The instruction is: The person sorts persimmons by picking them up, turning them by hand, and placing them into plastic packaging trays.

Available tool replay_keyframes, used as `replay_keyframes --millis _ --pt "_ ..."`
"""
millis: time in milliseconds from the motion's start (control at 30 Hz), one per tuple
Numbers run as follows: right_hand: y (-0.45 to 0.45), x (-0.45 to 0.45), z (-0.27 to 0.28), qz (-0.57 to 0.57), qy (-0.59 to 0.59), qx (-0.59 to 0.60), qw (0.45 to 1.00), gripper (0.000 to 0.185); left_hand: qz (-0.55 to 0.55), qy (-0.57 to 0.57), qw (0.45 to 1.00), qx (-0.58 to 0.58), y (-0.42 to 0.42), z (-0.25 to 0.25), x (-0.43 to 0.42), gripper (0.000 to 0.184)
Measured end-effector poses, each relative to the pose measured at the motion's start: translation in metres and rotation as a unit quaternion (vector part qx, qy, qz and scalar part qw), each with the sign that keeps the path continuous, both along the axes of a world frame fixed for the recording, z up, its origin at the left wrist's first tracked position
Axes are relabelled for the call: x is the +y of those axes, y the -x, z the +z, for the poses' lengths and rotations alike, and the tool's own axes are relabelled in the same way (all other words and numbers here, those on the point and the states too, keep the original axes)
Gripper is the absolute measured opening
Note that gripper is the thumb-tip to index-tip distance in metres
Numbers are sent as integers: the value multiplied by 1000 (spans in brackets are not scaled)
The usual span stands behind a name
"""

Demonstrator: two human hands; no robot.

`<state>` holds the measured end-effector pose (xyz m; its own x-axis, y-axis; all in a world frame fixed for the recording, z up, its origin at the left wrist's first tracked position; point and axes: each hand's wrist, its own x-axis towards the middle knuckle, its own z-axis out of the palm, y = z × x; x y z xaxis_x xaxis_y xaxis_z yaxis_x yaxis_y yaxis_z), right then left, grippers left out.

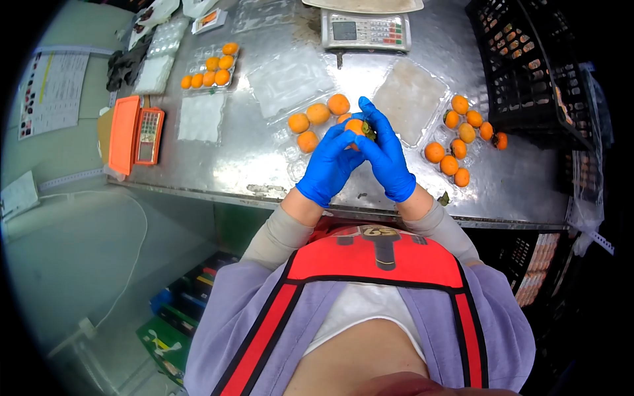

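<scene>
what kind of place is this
Probably a fruit packing station: persimmons lie loose on a metal worktable, others fill a clear plastic tray, and a digital scale stands at the back

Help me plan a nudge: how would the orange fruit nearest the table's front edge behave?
The orange fruit may roll, being rounded. Its shiny skin might feel slippery, and its full shape suggests firmness.

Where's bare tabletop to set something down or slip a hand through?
Table: front-left, between orange-cased scale and left hand; front-right, between right-hand fruit cluster, black crate and front edge. Crowded: around both hands, with fruit and clear trays close by, and where that cluster nears the crate.
</scene>
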<state>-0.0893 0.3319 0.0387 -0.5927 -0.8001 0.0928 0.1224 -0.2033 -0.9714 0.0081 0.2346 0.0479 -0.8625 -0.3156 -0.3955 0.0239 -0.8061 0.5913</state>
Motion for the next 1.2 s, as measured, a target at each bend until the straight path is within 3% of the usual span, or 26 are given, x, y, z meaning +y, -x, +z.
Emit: replay_keyframes --millis 133,733,967,1067,1133,1200 --pt "2 4 -1 26 5 -49 998 59 41 -92 991 87 3 5 -7 49" --pt "5 10 -11 27 -69 -26 997 55 57 -266 959 75 1 -19 -16 53" --pt "6 12 -1 25 -62 -14 998 50 49 -269 957 98 0 -22 -16 45" --pt "6 12 2 18 -50 -9 999 46 29 -151 985 72 0 -26 -17 44" --pt "6 12 3 18 -42 -4 999 43 -3 -338 936 99 0 -18 -21 44" --pt "6 13 4 16 -48 2 999 42 -10 -341 935 91 0 -16 -21 46"
